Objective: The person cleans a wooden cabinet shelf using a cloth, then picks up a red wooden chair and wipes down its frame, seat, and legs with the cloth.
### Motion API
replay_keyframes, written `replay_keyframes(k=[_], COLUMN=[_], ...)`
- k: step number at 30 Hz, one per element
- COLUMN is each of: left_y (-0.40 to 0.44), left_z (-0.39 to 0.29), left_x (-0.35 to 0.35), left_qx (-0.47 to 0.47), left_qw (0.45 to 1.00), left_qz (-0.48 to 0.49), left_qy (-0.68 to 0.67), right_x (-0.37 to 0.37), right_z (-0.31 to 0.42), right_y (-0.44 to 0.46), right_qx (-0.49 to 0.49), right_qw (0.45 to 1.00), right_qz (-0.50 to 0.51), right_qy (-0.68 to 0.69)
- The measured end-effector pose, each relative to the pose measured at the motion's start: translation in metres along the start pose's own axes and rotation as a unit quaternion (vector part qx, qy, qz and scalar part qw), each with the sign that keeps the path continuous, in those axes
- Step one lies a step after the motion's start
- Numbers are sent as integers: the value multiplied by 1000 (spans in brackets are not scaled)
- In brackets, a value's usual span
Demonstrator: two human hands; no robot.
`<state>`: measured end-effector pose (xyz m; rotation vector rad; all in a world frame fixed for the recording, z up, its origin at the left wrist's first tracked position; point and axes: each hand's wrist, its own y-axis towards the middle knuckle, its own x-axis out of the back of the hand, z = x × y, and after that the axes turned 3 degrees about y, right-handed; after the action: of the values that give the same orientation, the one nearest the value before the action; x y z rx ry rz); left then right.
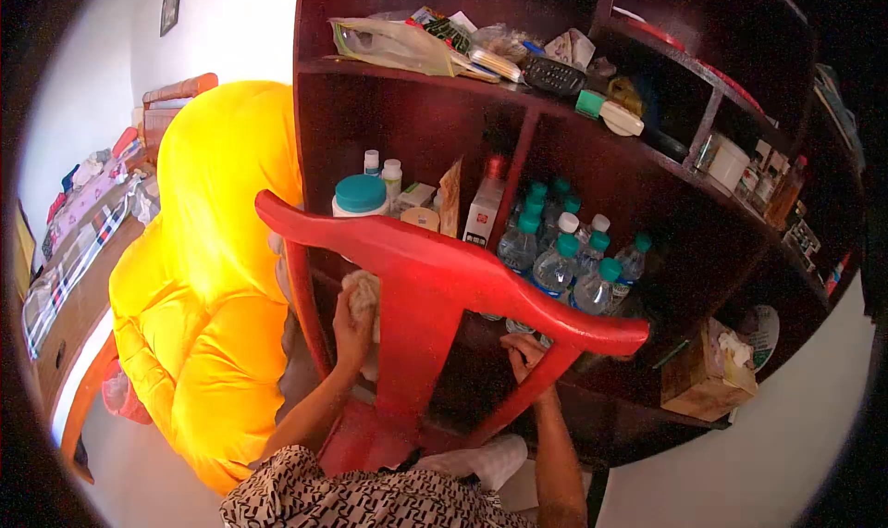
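A red wooden chair (407, 250) stands before me, its curved top rail and broad back slat between my arms. Left of the slat, my left hand (352, 323) is closed round a pale crumpled cloth (362, 292). On the other side, my right hand (525, 354) is near the chair's right back post, its fingers partly bent and apart with nothing visible in them. Behind the chair rises a dark red shelf unit (416, 104). Clear bottles with teal and white caps (555, 267) stand in its middle compartment, just above my right hand.
A jar with a teal lid (361, 195) and small boxes fill the left compartment. Bags and remotes (555, 74) lie on the upper shelf. A cardboard box (708, 371) sits lower right. A large yellow cloth-covered form (222, 278) stands at left, beside a bed (79, 250).
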<state>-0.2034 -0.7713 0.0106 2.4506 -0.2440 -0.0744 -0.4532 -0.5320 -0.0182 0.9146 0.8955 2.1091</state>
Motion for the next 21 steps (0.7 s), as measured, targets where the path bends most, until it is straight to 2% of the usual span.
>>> replay_keyframes(k=[3,6,7,9,10,11,13,15,17,19,21], left_y=[-9,-20,-21,-15,-5,10,59,117,173,235,300], left_z=[-48,-121,-131,-143,-151,-164,-218,-258,-280,-269,-239], left_x=[37,75,86,112,122,128,131,125,111,104,99], left_qx=[144,157,95,-31,-82,-131,-216,-302,-306,-297,-276], left_qw=[977,971,983,993,996,989,959,922,931,945,950], left_qz=[156,178,156,111,20,-72,-177,-217,-192,-131,-105], left_qy=[-11,32,8,-39,-15,9,50,111,60,47,103], right_x=[4,0,-2,-1,-1,-2,-2,-1,2,5,2], right_z=[13,4,2,6,9,5,-8,-7,-4,8,6], right_y=[2,2,3,4,3,2,1,1,3,2,2], right_qx=[-43,9,41,25,16,34,72,62,22,-50,3], right_qw=[997,999,999,999,1000,999,997,998,999,998,999], right_qz=[11,-5,-18,-20,-19,-20,-22,-7,10,30,6], right_qy=[64,34,6,14,19,5,-24,-27,-25,-16,-34])
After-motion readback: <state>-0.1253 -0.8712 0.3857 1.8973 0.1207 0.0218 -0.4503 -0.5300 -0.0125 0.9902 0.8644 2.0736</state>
